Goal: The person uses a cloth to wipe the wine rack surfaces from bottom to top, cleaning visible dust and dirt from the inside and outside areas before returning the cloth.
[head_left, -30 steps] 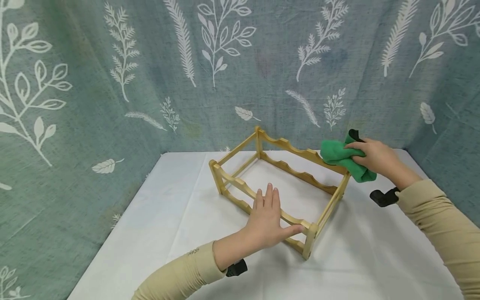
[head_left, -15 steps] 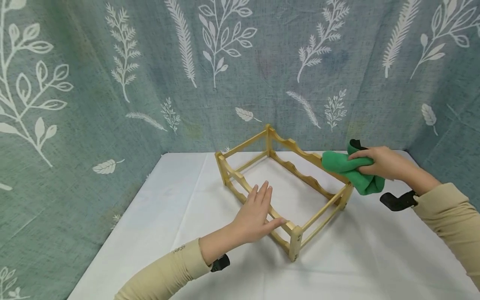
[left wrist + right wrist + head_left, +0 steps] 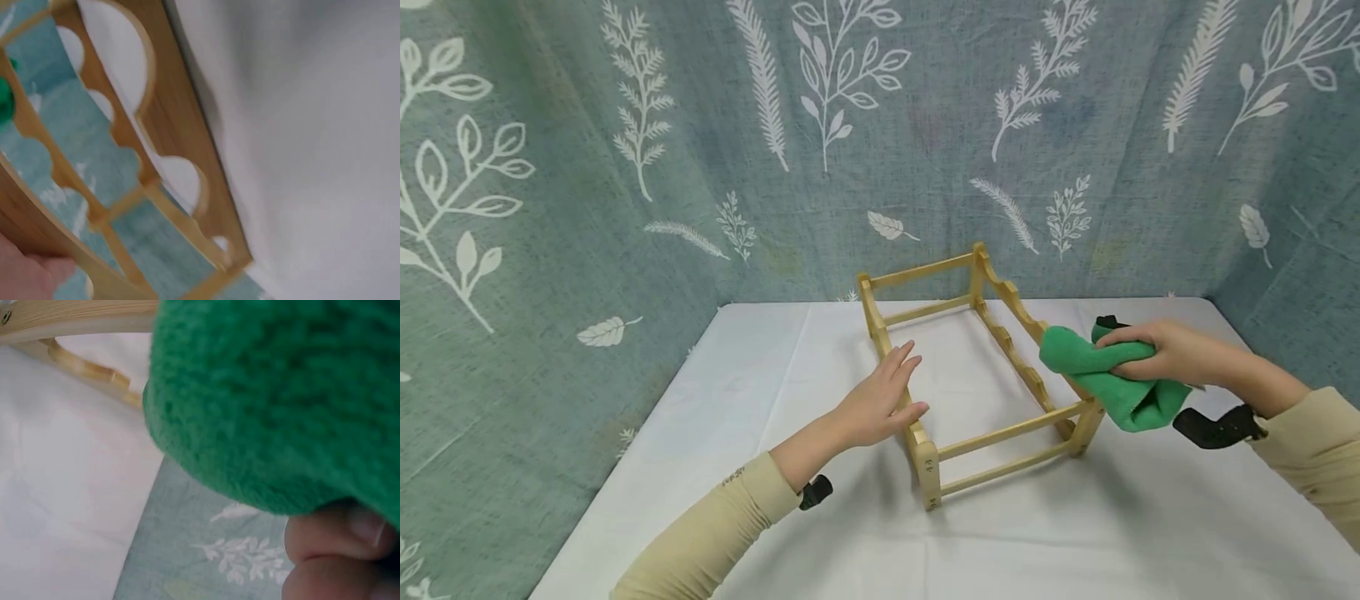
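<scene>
A pale wooden rack with scalloped rails, like a small wine rack, stands at an angle on the white-covered table. My left hand lies against its left rail, fingers extended. Part of that hand shows at the lower left of the left wrist view, right at the wood. At the rack's right rail my right hand grips a folded green cloth. Curled fingers show under the fuzzy cloth in the right wrist view. The cloth overlaps the near end of that rail.
White cloth covers the table. Behind and to the left hangs a grey-green curtain with white leaf prints, reaching the table's back edge. A black strap piece sits at the right wrist.
The rack has turned clockwise as seen from above, its near corner swinging left. My left hand moved left with its rail; my right hand and the cloth came nearer and slightly right.
</scene>
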A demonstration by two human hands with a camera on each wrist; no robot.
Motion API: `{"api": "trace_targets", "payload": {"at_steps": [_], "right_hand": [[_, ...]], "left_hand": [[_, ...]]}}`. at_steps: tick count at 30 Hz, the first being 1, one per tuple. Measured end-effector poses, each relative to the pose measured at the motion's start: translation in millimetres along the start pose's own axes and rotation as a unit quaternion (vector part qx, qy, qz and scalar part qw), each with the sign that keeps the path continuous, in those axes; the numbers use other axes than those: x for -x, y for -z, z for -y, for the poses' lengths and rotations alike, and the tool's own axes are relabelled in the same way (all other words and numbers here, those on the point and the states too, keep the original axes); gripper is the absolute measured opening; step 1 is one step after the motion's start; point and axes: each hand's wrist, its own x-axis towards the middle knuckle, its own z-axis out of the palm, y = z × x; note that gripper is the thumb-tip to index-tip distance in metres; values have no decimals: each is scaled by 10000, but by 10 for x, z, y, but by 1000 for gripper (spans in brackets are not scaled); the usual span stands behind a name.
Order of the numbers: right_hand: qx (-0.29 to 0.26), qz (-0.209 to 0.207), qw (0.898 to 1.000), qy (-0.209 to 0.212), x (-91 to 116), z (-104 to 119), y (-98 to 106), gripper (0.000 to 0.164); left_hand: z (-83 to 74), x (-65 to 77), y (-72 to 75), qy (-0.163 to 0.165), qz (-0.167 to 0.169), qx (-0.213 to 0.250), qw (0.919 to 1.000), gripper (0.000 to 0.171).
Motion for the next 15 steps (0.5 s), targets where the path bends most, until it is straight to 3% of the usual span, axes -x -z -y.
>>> {"api": "trace_targets", "payload": {"at_steps": [6, 15], "right_hand": [[344, -149, 9991, -185, -5, 179, -122, 38], [415, -295, 9983, -300, -55, 423, -270, 38]], "left_hand": [[281, -130, 42, -383, 102, 107, 9992, 61], [680, -257, 87, -907, 87, 406, 9950, 61]]}}
